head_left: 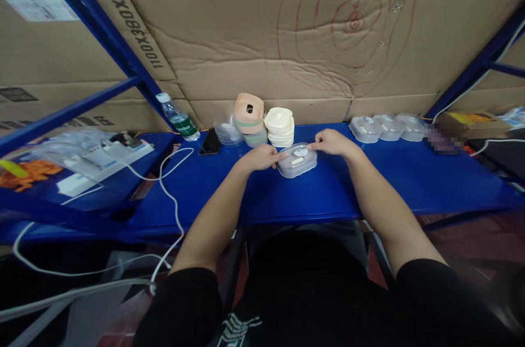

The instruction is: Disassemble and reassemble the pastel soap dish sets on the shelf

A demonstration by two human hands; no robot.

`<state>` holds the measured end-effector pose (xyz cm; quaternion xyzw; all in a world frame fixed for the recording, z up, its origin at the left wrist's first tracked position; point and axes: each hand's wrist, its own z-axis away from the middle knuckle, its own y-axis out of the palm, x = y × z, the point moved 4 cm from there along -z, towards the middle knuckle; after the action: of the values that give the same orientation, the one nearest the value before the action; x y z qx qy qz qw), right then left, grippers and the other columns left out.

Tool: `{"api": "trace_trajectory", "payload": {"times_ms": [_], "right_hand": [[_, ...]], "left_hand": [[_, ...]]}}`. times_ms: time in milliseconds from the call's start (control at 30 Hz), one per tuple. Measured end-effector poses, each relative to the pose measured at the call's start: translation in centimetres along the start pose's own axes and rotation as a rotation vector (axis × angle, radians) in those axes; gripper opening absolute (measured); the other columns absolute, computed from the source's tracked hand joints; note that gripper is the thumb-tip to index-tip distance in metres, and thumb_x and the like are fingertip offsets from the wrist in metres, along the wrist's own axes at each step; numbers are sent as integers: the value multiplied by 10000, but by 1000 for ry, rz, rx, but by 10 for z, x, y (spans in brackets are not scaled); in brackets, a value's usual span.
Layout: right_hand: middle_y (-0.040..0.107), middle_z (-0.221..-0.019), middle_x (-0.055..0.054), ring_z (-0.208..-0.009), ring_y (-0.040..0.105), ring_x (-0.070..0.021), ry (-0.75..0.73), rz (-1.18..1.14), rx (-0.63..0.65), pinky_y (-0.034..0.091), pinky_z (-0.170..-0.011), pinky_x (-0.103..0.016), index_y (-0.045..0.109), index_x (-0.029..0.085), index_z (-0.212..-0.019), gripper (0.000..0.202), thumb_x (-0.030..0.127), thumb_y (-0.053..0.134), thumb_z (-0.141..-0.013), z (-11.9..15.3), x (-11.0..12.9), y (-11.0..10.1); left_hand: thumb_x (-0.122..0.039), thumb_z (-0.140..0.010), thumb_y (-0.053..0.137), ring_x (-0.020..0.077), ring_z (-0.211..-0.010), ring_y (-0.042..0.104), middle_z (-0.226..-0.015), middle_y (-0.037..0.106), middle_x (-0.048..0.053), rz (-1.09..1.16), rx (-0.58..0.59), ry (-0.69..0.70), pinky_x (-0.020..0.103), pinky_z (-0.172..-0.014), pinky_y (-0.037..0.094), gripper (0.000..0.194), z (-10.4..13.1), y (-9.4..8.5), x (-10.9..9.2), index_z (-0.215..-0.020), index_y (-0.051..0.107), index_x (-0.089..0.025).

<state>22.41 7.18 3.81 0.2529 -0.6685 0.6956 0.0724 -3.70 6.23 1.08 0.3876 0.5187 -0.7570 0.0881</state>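
Note:
A pale plastic box with a clear lid (pixel 298 165) rests on the blue table in front of me, a small white piece and a round label on its top. My left hand (pixel 262 157) is closed on the box's left end, the thumb lying over the lid's edge. At the far right corner, my right hand (pixel 331 143) pinches the rim between thumb and curled fingers. Just behind the box stand a stack of cream trays (pixel 280 123) and a stack of peach and green covers (pixel 250 114). Clear lids (pixel 228 131) are piled left of them.
Three similar lidded boxes (pixel 388 128) stand in a row at the back right. A black phone (pixel 210 142) and a water bottle (pixel 180 118) are at the back left. A white cable (pixel 177 210) hangs over the left front edge, near a power strip (pixel 106 165). Cardboard (pixel 229 24) walls the back.

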Motion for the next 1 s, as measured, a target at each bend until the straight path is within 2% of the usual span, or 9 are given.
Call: {"api": "trace_trajectory", "payload": {"times_ms": [133, 200, 300, 433, 567, 700, 800, 900, 1000], "right_hand": [[756, -866, -78, -810, 671, -244, 159, 202, -250, 410, -648, -323, 706, 227, -786, 265, 483, 709, -859, 5, -15, -19], [778, -938, -101, -893, 699, -275, 174, 233, -319, 446, -694, -337, 733, 231, -848, 281, 506, 686, -882, 9, -14, -25], [791, -962, -84, -931, 720, -295, 102, 231, -202, 473, -710, -342, 745, 253, -924, 424, 660, 729, -806, 14, 0, -22], [790, -1037, -78, -970, 727, -328, 63, 300, -3, 493, -727, -357, 703, 273, -1177, 736, 784, 786, -653, 20, 13, -12], [738, -1228, -114, -1089, 709, -331, 75, 346, -9, 515, -820, -367, 681, 265, -1312, 748, 742, 744, -740, 19, 0, -15], [685, -1347, -155, -1193, 681, -344, 200, 408, -78, 517, -915, -389, 703, 248, -1356, 573, 592, 625, -904, 15, -29, -28], [696, -1360, -170, -1235, 669, -363, 296, 403, -112, 510, -961, -419, 711, 223, -1352, 524, 520, 573, -944, 14, -48, -35], [710, -1348, -184, -1244, 668, -377, 384, 372, -127, 515, -972, -439, 692, 198, -1378, 565, 519, 616, -919, 14, -59, -38], [710, -1338, -210, -1237, 672, -386, 444, 386, -166, 525, -963, -442, 699, 171, -1361, 562, 505, 653, -911, 15, -63, -41]], "left_hand": [[-717, -875, 631, 167, -663, 666, -886, 782, 73, 47, 100, 119, 277, -619, 490, 591, -1, 21, -16, -1054, 733, -163], [-692, -846, 683, 200, -782, 703, -933, 783, 80, -16, 113, 169, 292, -706, 507, 658, 0, 28, -23, -1211, 723, -146], [-682, -850, 684, 231, -889, 717, -1006, 784, 87, -126, 90, 201, 309, -780, 499, 714, 1, 32, -27, -1313, 694, -139], [-652, -893, 654, 239, -939, 715, -1057, 782, 85, -219, 54, 200, 306, -782, 483, 675, 1, 31, -26, -1345, 674, -151], [-595, -931, 634, 235, -929, 714, -1060, 782, 81, -332, 23, 202, 301, -758, 469, 619, 2, 27, -26, -1361, 663, -151], [-574, -944, 627, 235, -917, 718, -1055, 783, 81, -381, 5, 218, 303, -735, 468, 594, 1, 26, -26, -1361, 662, -151], [-565, -947, 630, 243, -933, 723, -1037, 780, 72, -377, -16, 226, 312, -753, 490, 571, -1, 26, -22, -1354, 666, -165], [-517, -955, 639, 261, -1050, 715, -1150, 754, 85, -395, -147, 268, 344, -870, 534, 523, -4, 24, -20, -1354, 660, -180], [-464, -960, 648, 291, -1222, 663, -1417, 627, 130, -401, -405, 337, 398, -1008, 542, 514, -4, 16, -21, -1393, 627, -187]]}}
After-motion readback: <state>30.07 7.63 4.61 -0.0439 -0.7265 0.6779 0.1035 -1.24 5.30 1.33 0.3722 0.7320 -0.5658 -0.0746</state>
